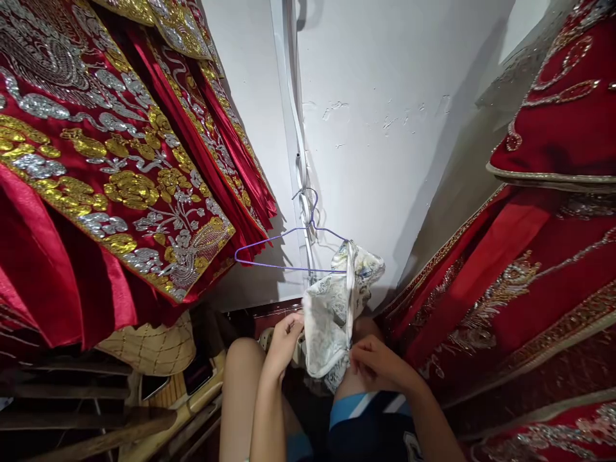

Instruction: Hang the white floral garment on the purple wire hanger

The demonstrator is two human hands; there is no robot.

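A thin purple clothes hanger hangs over the space between my knees. From its right end droops a white garment with a pale printed pattern and a light trim, its left part hanging off the hanger. My left hand is at the garment's left edge, fingers curled in a pinch on the cloth there. Lower right, my right hand has its thumb and fingers pressed together at the end of the trim. What exactly sits between those fingertips is too small to make out.
Red garments with gold and silver embroidery hang at left, and more beaded red ones at right. A white wall with peeling paint faces me. Lower left, a wooden chair holds phones and a straw-coloured hat.
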